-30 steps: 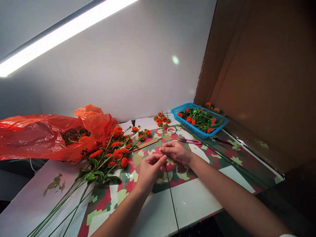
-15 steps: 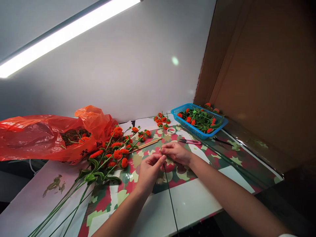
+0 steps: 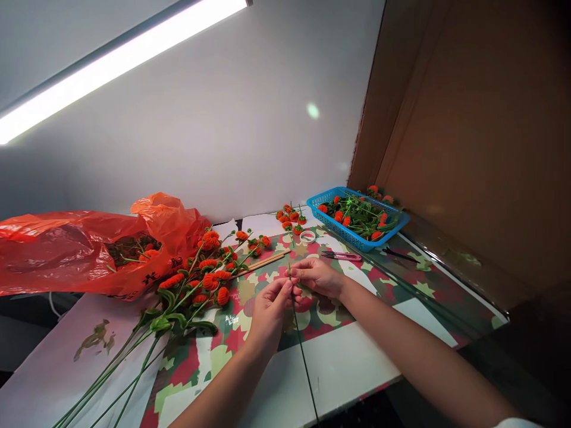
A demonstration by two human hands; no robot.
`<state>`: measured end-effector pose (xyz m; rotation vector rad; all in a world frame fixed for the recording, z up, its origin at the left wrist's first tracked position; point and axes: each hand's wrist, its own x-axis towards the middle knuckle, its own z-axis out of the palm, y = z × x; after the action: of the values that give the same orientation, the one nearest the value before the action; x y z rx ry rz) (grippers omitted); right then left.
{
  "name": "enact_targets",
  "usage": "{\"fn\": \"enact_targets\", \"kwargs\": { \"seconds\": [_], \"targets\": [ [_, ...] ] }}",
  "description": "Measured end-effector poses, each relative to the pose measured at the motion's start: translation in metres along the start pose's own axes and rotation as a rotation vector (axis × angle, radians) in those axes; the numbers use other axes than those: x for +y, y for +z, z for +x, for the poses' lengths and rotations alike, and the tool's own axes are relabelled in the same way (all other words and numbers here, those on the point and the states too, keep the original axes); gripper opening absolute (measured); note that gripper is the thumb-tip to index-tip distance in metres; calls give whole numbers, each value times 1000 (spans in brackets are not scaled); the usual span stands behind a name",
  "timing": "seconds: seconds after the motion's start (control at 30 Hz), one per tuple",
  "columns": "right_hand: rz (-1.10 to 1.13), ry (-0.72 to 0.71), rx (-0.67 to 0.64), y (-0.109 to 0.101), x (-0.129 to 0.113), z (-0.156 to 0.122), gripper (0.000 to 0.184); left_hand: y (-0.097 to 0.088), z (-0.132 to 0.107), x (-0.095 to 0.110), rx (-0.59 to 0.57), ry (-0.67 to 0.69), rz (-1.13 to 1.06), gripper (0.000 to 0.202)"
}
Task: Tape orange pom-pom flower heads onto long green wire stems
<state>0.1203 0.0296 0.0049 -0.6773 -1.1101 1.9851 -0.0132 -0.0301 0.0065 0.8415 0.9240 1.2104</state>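
Observation:
A long thin green wire stem (image 3: 306, 368) runs from the table's near edge up to my hands. My left hand (image 3: 267, 312) pinches it near its top end. My right hand (image 3: 317, 276) pinches the same stem just above, fingers closed round its tip. Both hands hover over the patterned red and green table cover (image 3: 357, 303). A bunch of finished orange pompom flowers on green stems (image 3: 200, 279) lies just left of my left hand.
An orange plastic bag (image 3: 75, 249) with more flowers lies at the left. A blue basket (image 3: 357, 217) of orange flower heads stands at the back right, loose flower heads (image 3: 289, 217) beside it. Pink scissors (image 3: 341, 256), a tape roll (image 3: 307, 236) and wooden sticks (image 3: 263, 261) lie behind my hands. A cardboard wall (image 3: 468, 137) rises on the right.
My hands have slid a little along the stem and its tip now sticks up between my fingers. The view shifted slightly.

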Motion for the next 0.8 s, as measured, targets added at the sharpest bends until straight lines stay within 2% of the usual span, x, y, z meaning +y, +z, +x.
{"fn": "enact_targets", "kwargs": {
  "seconds": [0.3,0.43,0.6,0.8],
  "targets": [
    [-6,12,49,1,-2,0,25,-5,1,7,3,29,298,25],
    [49,22,39,0,0,0,27,-5,2,4,-11,30,190,24],
    [90,68,-35,-3,1,-2,34,-2,1,2,-72,-56,9,26],
    [86,34,-107,-5,-1,-1,29,-2,0,0,-155,-52,-77,23]
  ]
}}
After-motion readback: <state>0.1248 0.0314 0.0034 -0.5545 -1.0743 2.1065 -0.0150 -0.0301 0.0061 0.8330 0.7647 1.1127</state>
